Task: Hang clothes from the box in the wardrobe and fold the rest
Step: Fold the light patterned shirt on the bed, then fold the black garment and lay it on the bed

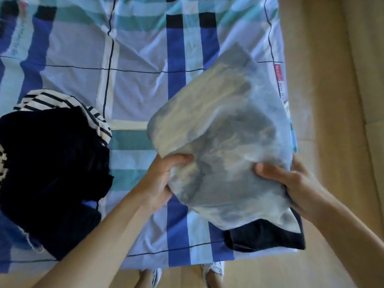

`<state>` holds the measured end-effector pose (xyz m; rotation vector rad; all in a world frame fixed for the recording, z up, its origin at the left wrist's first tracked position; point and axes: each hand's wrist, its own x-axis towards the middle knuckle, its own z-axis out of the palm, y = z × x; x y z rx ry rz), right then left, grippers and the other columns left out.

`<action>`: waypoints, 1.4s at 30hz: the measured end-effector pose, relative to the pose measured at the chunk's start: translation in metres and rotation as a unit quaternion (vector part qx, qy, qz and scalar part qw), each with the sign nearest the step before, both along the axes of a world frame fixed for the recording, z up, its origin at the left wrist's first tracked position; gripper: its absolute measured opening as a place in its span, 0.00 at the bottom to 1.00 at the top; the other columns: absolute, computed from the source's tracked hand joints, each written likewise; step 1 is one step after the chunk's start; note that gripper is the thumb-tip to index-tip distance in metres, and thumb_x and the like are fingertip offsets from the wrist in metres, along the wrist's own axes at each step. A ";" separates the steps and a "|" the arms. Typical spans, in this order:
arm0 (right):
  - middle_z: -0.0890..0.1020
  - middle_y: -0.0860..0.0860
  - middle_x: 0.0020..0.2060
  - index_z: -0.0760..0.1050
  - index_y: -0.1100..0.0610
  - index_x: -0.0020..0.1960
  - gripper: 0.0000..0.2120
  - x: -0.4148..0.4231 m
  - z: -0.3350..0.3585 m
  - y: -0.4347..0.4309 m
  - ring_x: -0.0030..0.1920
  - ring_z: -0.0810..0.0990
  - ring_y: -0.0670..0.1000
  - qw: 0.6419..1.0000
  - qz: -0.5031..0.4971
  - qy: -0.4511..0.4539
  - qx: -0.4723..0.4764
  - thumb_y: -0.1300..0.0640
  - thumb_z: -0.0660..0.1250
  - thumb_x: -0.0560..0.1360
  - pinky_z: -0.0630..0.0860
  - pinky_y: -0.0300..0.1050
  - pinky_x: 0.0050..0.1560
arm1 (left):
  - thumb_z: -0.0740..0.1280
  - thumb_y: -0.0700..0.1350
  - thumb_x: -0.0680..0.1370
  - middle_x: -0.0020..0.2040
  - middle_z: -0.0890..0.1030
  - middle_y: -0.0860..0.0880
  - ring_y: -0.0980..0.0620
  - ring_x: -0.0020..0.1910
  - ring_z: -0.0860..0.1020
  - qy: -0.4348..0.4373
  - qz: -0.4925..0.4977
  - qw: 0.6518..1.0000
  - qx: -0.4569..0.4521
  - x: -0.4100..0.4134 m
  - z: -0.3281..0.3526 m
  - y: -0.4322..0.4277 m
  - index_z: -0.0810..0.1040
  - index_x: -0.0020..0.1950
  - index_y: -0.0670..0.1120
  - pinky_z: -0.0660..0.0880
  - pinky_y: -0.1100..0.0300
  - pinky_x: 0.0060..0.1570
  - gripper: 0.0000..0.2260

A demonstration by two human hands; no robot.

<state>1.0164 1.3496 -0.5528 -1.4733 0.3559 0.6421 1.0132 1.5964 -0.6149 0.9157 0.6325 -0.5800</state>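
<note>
A: Where's the pale grey-white crumpled cloth garment [218, 132]?
B: Over the blue checked bed sheet [135, 48]; left grip [164, 179] and right grip [291, 183] each clutch its near edge. Seems light, limp: take the corners.

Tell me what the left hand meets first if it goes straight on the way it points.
The pale garment it grips: the left hand points forward and rightward into that bunched cloth. Beyond it lies the checked bedsheet, though the height above the bed is unclear.
</note>
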 end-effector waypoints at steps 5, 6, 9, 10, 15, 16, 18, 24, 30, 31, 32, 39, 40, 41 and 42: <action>0.86 0.57 0.51 0.77 0.55 0.61 0.30 -0.036 -0.017 -0.081 0.50 0.86 0.59 0.993 -0.100 0.044 -0.043 0.57 0.80 0.60 0.84 0.55 0.46 | 0.70 0.34 0.68 0.43 0.86 0.45 0.49 0.38 0.85 0.036 -0.115 0.992 -0.042 0.025 -0.019 -0.082 0.82 0.54 0.42 0.81 0.60 0.37 0.15; 0.87 0.57 0.51 0.77 0.56 0.62 0.30 -0.044 -0.036 -0.095 0.49 0.86 0.58 0.989 -0.111 0.069 -0.065 0.57 0.81 0.62 0.84 0.54 0.46 | 0.70 0.33 0.70 0.42 0.86 0.44 0.49 0.37 0.84 0.063 -0.138 0.988 -0.027 0.026 -0.036 -0.096 0.82 0.51 0.42 0.81 0.60 0.36 0.11; 0.86 0.56 0.52 0.75 0.57 0.63 0.24 -0.067 -0.107 -0.115 0.48 0.86 0.55 0.971 -0.122 0.130 -0.162 0.54 0.77 0.70 0.83 0.53 0.49 | 0.73 0.38 0.74 0.51 0.82 0.44 0.48 0.43 0.81 0.082 -0.214 0.951 0.206 0.026 -0.095 -0.118 0.77 0.53 0.44 0.79 0.58 0.41 0.10; 0.85 0.56 0.54 0.72 0.57 0.65 0.25 -0.074 -0.127 -0.119 0.48 0.85 0.54 0.961 -0.118 0.129 -0.213 0.54 0.76 0.72 0.82 0.52 0.50 | 0.73 0.39 0.73 0.55 0.80 0.44 0.47 0.48 0.80 0.059 -0.229 0.920 0.312 0.023 -0.110 -0.123 0.73 0.58 0.44 0.79 0.55 0.46 0.16; 0.63 0.58 0.74 0.50 0.56 0.81 0.47 -0.096 -0.150 -0.103 0.72 0.65 0.60 0.842 -0.036 -0.082 -0.532 0.52 0.75 0.72 0.65 0.57 0.71 | 0.68 0.40 0.71 0.72 0.67 0.43 0.41 0.72 0.66 -0.373 -0.215 0.634 0.643 0.008 -0.108 -0.151 0.65 0.74 0.43 0.68 0.47 0.68 0.31; 0.59 0.57 0.77 0.50 0.55 0.81 0.47 -0.098 -0.145 -0.093 0.75 0.61 0.60 0.833 -0.012 -0.145 -0.533 0.51 0.75 0.72 0.62 0.59 0.74 | 0.67 0.41 0.73 0.77 0.63 0.42 0.40 0.77 0.60 -0.452 -0.258 0.577 0.630 0.008 -0.106 -0.159 0.64 0.76 0.43 0.63 0.45 0.72 0.32; 0.52 0.56 0.81 0.48 0.54 0.82 0.48 -0.104 -0.150 -0.074 0.80 0.51 0.57 0.823 0.073 -0.211 -0.523 0.46 0.72 0.72 0.54 0.61 0.78 | 0.64 0.48 0.77 0.82 0.52 0.44 0.42 0.81 0.48 -0.512 -0.390 0.484 0.593 0.011 -0.114 -0.168 0.57 0.81 0.47 0.53 0.41 0.77 0.33; 0.40 0.55 0.81 0.45 0.52 0.82 0.54 -0.116 -0.189 -0.077 0.81 0.39 0.58 0.780 0.229 -0.124 -0.569 0.32 0.69 0.69 0.45 0.67 0.77 | 0.54 0.63 0.81 0.82 0.37 0.50 0.45 0.80 0.36 -0.404 -0.614 0.388 0.557 0.034 -0.149 -0.163 0.40 0.82 0.54 0.38 0.43 0.78 0.35; 0.39 0.53 0.81 0.46 0.52 0.82 0.51 -0.112 -0.155 -0.052 0.81 0.37 0.54 0.796 0.178 -0.118 -0.566 0.39 0.72 0.71 0.39 0.63 0.77 | 0.57 0.59 0.82 0.83 0.46 0.44 0.43 0.81 0.42 -0.438 -0.523 0.420 0.599 0.046 -0.115 -0.088 0.49 0.82 0.47 0.43 0.43 0.79 0.34; 0.39 0.52 0.81 0.46 0.53 0.82 0.50 -0.110 -0.149 -0.042 0.81 0.38 0.53 0.799 0.181 -0.127 -0.559 0.42 0.73 0.72 0.39 0.63 0.77 | 0.59 0.57 0.81 0.83 0.47 0.43 0.43 0.81 0.43 -0.410 -0.498 0.429 0.632 0.047 -0.106 -0.060 0.50 0.82 0.46 0.44 0.42 0.79 0.34; 0.41 0.52 0.81 0.46 0.53 0.82 0.50 -0.107 -0.144 -0.028 0.81 0.39 0.54 0.803 0.186 -0.134 -0.550 0.45 0.74 0.72 0.40 0.62 0.78 | 0.60 0.56 0.80 0.82 0.48 0.42 0.42 0.81 0.44 -0.381 -0.474 0.433 0.666 0.047 -0.099 -0.031 0.51 0.82 0.45 0.45 0.41 0.78 0.35; 0.45 0.53 0.81 0.48 0.54 0.82 0.47 -0.069 -0.127 0.097 0.80 0.49 0.58 0.852 0.210 -0.164 -0.451 0.55 0.75 0.73 0.53 0.63 0.78 | 0.65 0.62 0.76 0.82 0.44 0.39 0.36 0.80 0.42 -0.137 -0.427 0.388 0.805 0.025 -0.058 0.194 0.45 0.82 0.44 0.50 0.31 0.74 0.44; 0.47 0.54 0.81 0.48 0.53 0.82 0.47 -0.062 -0.127 0.119 0.80 0.50 0.59 0.852 0.212 -0.177 -0.445 0.55 0.75 0.73 0.56 0.62 0.77 | 0.66 0.63 0.75 0.81 0.42 0.39 0.35 0.80 0.42 -0.093 -0.431 0.402 0.802 0.017 -0.057 0.224 0.43 0.82 0.46 0.52 0.29 0.72 0.47; 0.48 0.55 0.80 0.48 0.53 0.81 0.47 -0.057 -0.128 0.139 0.79 0.52 0.60 0.852 0.214 -0.191 -0.438 0.55 0.75 0.73 0.59 0.62 0.76 | 0.68 0.62 0.74 0.81 0.40 0.40 0.34 0.80 0.43 -0.052 -0.433 0.424 0.794 0.009 -0.058 0.250 0.41 0.82 0.47 0.56 0.30 0.71 0.48; 0.49 0.56 0.80 0.48 0.54 0.81 0.47 -0.053 -0.129 0.158 0.79 0.54 0.61 0.855 0.218 -0.199 -0.427 0.55 0.75 0.73 0.62 0.62 0.74 | 0.70 0.59 0.75 0.81 0.41 0.40 0.32 0.79 0.47 -0.016 -0.434 0.450 0.780 0.002 -0.059 0.271 0.41 0.82 0.49 0.63 0.31 0.68 0.48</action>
